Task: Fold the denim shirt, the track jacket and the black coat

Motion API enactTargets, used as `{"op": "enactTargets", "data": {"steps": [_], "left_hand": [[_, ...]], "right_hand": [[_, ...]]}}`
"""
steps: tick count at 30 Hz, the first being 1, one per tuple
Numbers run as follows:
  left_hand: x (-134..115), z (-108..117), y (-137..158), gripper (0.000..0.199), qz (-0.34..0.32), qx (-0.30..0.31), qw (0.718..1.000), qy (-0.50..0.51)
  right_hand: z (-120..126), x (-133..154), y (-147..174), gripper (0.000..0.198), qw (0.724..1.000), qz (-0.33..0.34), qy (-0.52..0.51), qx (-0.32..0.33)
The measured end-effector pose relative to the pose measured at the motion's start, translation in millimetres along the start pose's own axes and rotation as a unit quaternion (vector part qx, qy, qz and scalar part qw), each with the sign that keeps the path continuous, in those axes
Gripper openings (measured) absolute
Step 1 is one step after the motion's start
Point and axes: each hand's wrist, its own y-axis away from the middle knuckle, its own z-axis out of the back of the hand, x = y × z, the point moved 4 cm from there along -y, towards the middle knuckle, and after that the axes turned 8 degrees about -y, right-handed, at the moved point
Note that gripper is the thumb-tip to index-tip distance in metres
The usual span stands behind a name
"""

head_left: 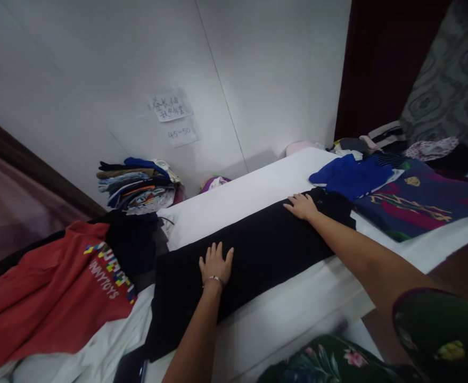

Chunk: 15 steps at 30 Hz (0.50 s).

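Observation:
A black garment (257, 244) lies folded into a long flat strip across a white-covered table (257, 186). My left hand (216, 263), with a bracelet at the wrist, rests flat on the garment's left half, fingers spread. Toward its right end, near the far edge, my right hand (302, 206) also presses flat with the fingers stretched out. Neither hand grips anything. Which kind of garment it is cannot be told from this folded shape.
To the left lies a red hooded top (58, 287) with colourful lettering. A stack of folded clothes (138, 183) stands by the wall. Blue clothing (353, 173) and a patterned cloth (421, 197) lie on the right. A dark phone-like object (130, 366) sits at the near edge.

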Motion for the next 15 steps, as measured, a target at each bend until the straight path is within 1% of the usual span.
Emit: {"op": "enactTargets", "data": {"steps": [2, 5, 7, 8, 10, 12, 13, 15], "left_hand": [[-1, 0, 1, 0.063, 0.001, -0.001, 1.0, 0.004], [-1, 1, 2, 0.064, 0.004, -0.003, 1.0, 0.009], [-2, 2, 3, 0.065, 0.004, -0.003, 1.0, 0.012], [-2, 2, 3, 0.065, 0.004, -0.003, 1.0, 0.013], [-3, 3, 4, 0.066, 0.004, -0.003, 1.0, 0.016], [-3, 3, 4, 0.066, 0.005, -0.003, 1.0, 0.02], [-3, 3, 4, 0.066, 0.006, -0.001, 1.0, 0.022], [-2, 2, 4, 0.067, 0.005, -0.001, 1.0, 0.025]], "right_hand": [[1, 0, 0, 0.068, 1.0, -0.002, 0.003, 0.009], [8, 1, -4, 0.066, 0.999, -0.008, 0.005, 0.039], [17, 8, -8, 0.066, 0.998, -0.013, 0.009, 0.057], [23, 16, -10, 0.066, 0.998, -0.012, 0.011, 0.057], [32, 43, -8, 0.066, 0.999, 0.016, 0.0, 0.041], [33, 81, 2, 0.067, 0.996, 0.083, -0.034, 0.027], [29, 101, 11, 0.068, 0.99, 0.125, -0.056, 0.033], [13, 134, 30, 0.071, 0.975, 0.191, -0.081, 0.077]]}}
